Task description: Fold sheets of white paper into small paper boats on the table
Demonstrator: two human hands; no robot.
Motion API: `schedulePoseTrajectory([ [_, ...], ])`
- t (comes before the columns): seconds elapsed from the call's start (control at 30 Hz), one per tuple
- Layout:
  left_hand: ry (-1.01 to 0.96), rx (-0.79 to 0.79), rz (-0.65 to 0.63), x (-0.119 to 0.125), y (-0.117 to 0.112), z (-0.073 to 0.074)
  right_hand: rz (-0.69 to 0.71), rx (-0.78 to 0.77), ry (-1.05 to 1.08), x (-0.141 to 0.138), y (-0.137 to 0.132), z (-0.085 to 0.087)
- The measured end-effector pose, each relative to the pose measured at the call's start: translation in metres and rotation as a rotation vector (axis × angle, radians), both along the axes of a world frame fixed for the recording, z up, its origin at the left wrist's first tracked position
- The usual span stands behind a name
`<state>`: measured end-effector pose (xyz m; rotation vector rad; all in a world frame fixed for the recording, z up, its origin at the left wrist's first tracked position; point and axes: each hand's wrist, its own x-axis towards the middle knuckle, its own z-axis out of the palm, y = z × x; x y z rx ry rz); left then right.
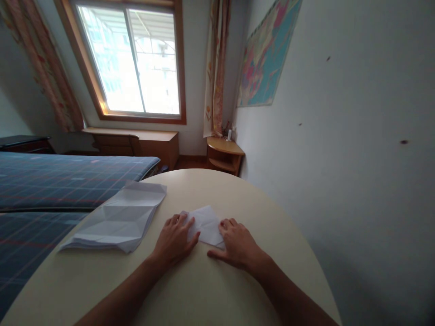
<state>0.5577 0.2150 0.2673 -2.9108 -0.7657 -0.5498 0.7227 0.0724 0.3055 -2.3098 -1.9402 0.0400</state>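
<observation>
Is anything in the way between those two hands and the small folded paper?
Nothing visible. The left hand and right hand both touch the folded paper directly, one at each side. The paper stack lies apart, to the left.

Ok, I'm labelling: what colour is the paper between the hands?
White paper, seen best in the head view.

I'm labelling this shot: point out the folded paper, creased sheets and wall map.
Folded paper point(205, 223): head view, middle of its top face.
Creased sheets point(117, 216): head view, top sheet's middle.
Wall map point(265, 62): head view, middle of its printed face.
</observation>
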Motion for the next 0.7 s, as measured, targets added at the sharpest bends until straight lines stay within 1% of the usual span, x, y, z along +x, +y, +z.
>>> schedulePoseTrajectory([
  [0.07, -0.046, -0.002, -0.028, 0.0, 0.001, 0.0, 0.002, 0.024, 0.007, 0.01, 0.003, -0.005],
  [0.13, -0.124, -0.007, -0.034, 0.001, 0.003, -0.002, 0.033, 0.032, 0.015, 0.019, 0.005, -0.008],
  [0.2, -0.214, -0.022, 0.011, 0.002, 0.007, -0.006, 0.07, 0.034, 0.018, 0.027, 0.007, -0.011],
  [0.27, -0.253, -0.076, 0.068, 0.003, 0.011, -0.011, 0.101, 0.038, 0.013, 0.032, 0.009, -0.011],
  [0.33, -0.219, -0.166, 0.09, 0.002, 0.014, -0.013, 0.14, 0.044, 0.002, 0.036, 0.01, -0.011],
  [0.43, -0.13, -0.259, 0.099, 0.001, 0.013, -0.01, 0.182, 0.046, -0.012, 0.043, 0.01, -0.01],
  [0.57, -0.055, -0.276, 0.084, 0.0, 0.008, -0.003, 0.187, 0.053, 0.008, 0.055, 0.009, -0.011],
  [0.7, -0.035, -0.274, 0.003, 0.001, 0.009, -0.004, 0.212, 0.054, 0.038, 0.066, 0.009, -0.012],
])
